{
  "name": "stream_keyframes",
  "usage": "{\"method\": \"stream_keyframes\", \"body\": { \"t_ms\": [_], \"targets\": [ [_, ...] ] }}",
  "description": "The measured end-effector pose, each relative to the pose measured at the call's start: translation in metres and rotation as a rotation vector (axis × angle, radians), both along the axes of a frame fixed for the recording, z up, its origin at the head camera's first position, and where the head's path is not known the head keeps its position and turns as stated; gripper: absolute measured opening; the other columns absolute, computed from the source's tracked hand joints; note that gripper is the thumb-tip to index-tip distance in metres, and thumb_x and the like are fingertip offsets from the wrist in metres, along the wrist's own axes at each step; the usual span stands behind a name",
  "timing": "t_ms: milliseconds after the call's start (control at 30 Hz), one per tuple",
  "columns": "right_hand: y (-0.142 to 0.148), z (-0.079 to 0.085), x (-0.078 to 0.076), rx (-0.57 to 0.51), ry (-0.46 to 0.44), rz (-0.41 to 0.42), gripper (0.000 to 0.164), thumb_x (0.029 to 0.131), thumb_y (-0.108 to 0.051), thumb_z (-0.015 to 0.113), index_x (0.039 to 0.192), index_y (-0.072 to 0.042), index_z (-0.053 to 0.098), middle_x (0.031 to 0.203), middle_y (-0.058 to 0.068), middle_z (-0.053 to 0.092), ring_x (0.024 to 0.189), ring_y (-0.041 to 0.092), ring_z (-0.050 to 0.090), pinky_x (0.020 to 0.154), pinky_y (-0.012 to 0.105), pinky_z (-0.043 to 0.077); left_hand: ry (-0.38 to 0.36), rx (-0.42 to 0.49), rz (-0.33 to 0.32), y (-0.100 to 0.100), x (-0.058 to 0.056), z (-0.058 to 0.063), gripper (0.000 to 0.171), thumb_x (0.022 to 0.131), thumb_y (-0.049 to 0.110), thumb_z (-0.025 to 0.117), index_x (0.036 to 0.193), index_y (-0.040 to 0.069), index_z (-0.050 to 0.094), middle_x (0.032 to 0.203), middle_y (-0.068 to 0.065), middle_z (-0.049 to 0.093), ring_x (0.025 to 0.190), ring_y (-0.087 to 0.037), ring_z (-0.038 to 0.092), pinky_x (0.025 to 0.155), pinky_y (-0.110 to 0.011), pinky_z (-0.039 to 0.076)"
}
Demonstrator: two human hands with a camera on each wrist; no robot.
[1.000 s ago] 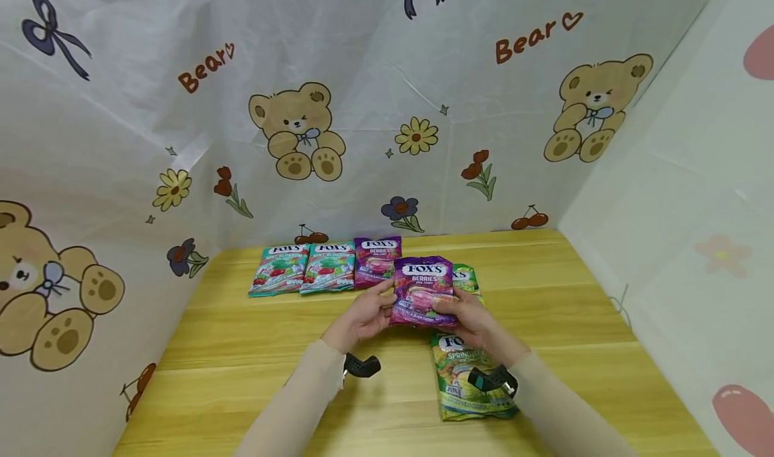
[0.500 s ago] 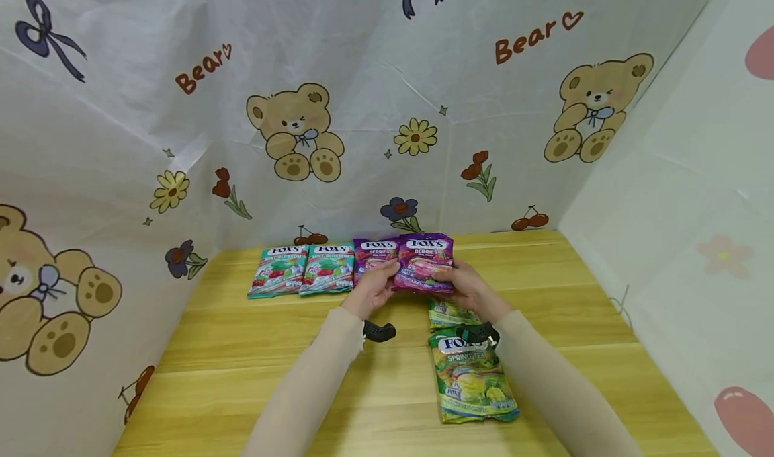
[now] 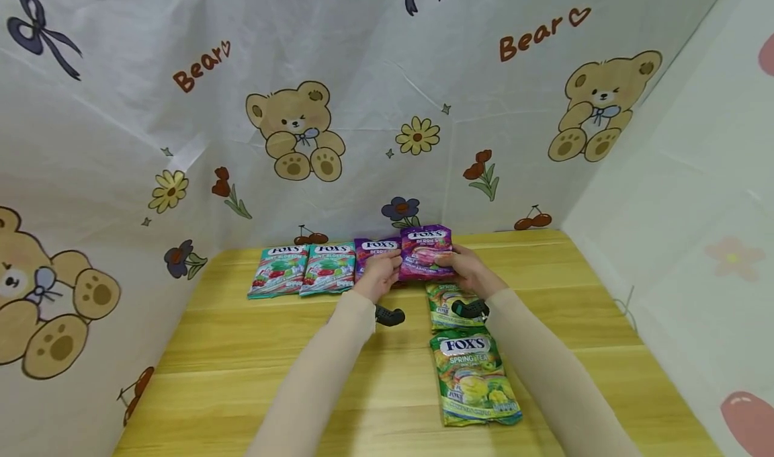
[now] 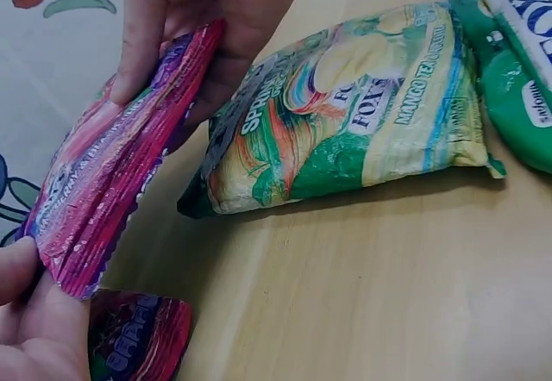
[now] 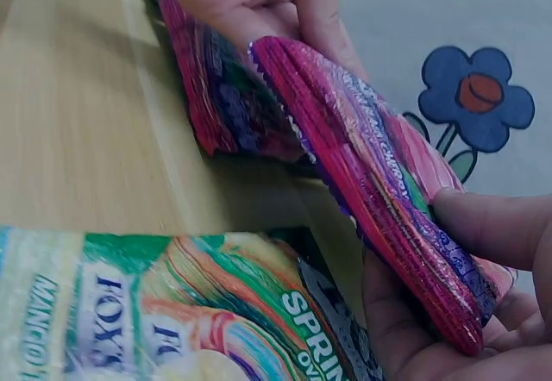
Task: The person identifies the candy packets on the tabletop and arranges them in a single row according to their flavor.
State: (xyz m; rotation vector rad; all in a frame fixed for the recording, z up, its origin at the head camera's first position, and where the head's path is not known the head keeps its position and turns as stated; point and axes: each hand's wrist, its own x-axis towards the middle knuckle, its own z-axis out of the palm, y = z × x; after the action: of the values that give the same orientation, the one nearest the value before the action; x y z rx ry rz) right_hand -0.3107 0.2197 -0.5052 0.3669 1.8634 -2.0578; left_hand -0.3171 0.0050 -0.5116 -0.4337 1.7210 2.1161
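Both hands hold a purple Fox's Berries candy bag [image 3: 426, 254] by its sides, tilted above the back of the table. The left hand [image 3: 379, 273] pinches its left edge, thumb in front, as the left wrist view shows at lower left. On the opposite edge the right hand [image 3: 476, 273] grips with its thumb [image 5: 487, 226] across the front. A second purple Berries bag [image 3: 370, 248] lies just left, partly covered by the left hand. Below the held bag lies a yellow-green Spring Tea bag [image 4: 345, 96], its upper part hidden in the head view.
Two teal Mint Blossom bags [image 3: 279, 271] lie at the left of the back row. Another Spring Tea bag [image 3: 474, 380] lies nearer the front, below the first. A printed cloth wall [image 3: 363, 195] stands along the wooden table's back edge [image 3: 514, 235].
Both hands have carried the purple candy bag away from the person, toward the back edge beside the other purple bag. The Spring Tea bags have come into fuller view.
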Motion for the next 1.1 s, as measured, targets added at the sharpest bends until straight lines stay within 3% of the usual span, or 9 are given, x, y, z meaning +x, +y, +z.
{"method": "stream_keyframes", "body": {
  "t_ms": [133,333,500,600,667,800,867,933,1100],
  "targets": [
    [0.003,-0.003,-0.005,0.037,0.008,-0.007,0.083,0.097,-0.004,0.066,0.165,-0.007,0.020,0.153,0.025,0.044,0.111,0.025,0.062,0.097,0.037,0.059,0.010,-0.021,0.023,0.004,0.000,0.002,0.036,0.105,0.012,0.059,0.140,0.017,0.066,0.152,-0.007,0.057,0.139,-0.026,0.054,0.109,-0.036,0.051],
    [0.004,-0.011,-0.013,0.099,-0.011,-0.034,0.081,0.099,-0.006,0.065,0.166,-0.011,0.020,0.158,0.023,0.041,0.122,0.027,0.058,0.108,0.041,0.054,0.025,-0.100,-0.004,0.008,0.000,0.002,0.038,0.105,0.010,0.058,0.142,0.014,0.064,0.151,-0.010,0.058,0.135,-0.026,0.057,0.107,-0.040,0.054],
    [0.005,-0.012,-0.014,0.157,0.019,-0.040,0.076,0.100,-0.005,0.064,0.164,-0.008,0.025,0.155,0.024,0.044,0.099,0.017,0.063,0.086,0.030,0.059,0.034,-0.088,-0.027,0.010,-0.004,-0.002,0.044,0.104,0.003,0.056,0.147,0.011,0.058,0.155,-0.012,0.053,0.137,-0.027,0.055,0.112,-0.043,0.050],
    [0.002,-0.011,-0.014,0.248,0.050,-0.029,0.070,0.099,-0.004,0.064,0.161,-0.003,0.031,0.152,0.025,0.047,0.100,0.019,0.062,0.080,0.027,0.056,0.030,-0.111,-0.016,0.012,-0.008,-0.007,0.045,0.103,0.001,0.056,0.147,0.010,0.058,0.155,-0.012,0.053,0.139,-0.027,0.054,0.114,-0.043,0.049],
    [0.000,-0.012,-0.015,0.305,0.064,-0.028,0.068,0.099,-0.004,0.064,0.159,-0.002,0.035,0.150,0.025,0.049,0.106,0.022,0.061,0.085,0.030,0.056,0.036,-0.130,-0.004,0.011,-0.009,-0.010,0.044,0.103,0.001,0.058,0.146,0.009,0.059,0.153,-0.012,0.055,0.127,-0.022,0.063,0.109,-0.040,0.053],
    [-0.001,-0.014,-0.016,0.363,0.073,-0.025,0.069,0.097,-0.004,0.066,0.159,0.001,0.035,0.150,0.026,0.049,0.114,0.027,0.059,0.095,0.039,0.056,0.043,-0.161,0.011,0.011,-0.012,-0.014,0.041,0.101,0.003,0.062,0.142,0.009,0.064,0.149,-0.012,0.059,0.117,-0.018,0.068,0.105,-0.039,0.056],
    [-0.001,-0.015,-0.016,0.395,0.073,-0.023,0.070,0.096,-0.004,0.067,0.158,0.002,0.035,0.150,0.027,0.049,0.115,0.028,0.059,0.097,0.041,0.055,0.044,-0.162,0.009,0.011,-0.013,-0.015,0.040,0.101,0.002,0.062,0.141,0.008,0.064,0.149,-0.012,0.059,0.119,-0.020,0.068,0.106,-0.039,0.056],
    [-0.002,-0.015,-0.015,0.432,0.081,-0.021,0.070,0.095,-0.004,0.068,0.157,0.004,0.036,0.150,0.027,0.049,0.114,0.028,0.059,0.097,0.042,0.055,0.040,-0.158,0.004,0.011,-0.014,-0.016,0.040,0.101,0.002,0.062,0.141,0.007,0.064,0.149,-0.013,0.058,0.131,-0.026,0.062,0.110,-0.044,0.052],
    [-0.007,-0.015,-0.011,0.538,0.128,-0.027,0.071,0.094,-0.008,0.071,0.156,0.003,0.039,0.146,0.028,0.052,0.115,0.033,0.060,0.096,0.046,0.056,0.042,-0.194,0.036,0.010,-0.014,-0.018,0.037,0.098,0.001,0.066,0.135,0.005,0.068,0.145,-0.014,0.062,0.129,-0.030,0.064,0.107,-0.045,0.054]
  ]
}}
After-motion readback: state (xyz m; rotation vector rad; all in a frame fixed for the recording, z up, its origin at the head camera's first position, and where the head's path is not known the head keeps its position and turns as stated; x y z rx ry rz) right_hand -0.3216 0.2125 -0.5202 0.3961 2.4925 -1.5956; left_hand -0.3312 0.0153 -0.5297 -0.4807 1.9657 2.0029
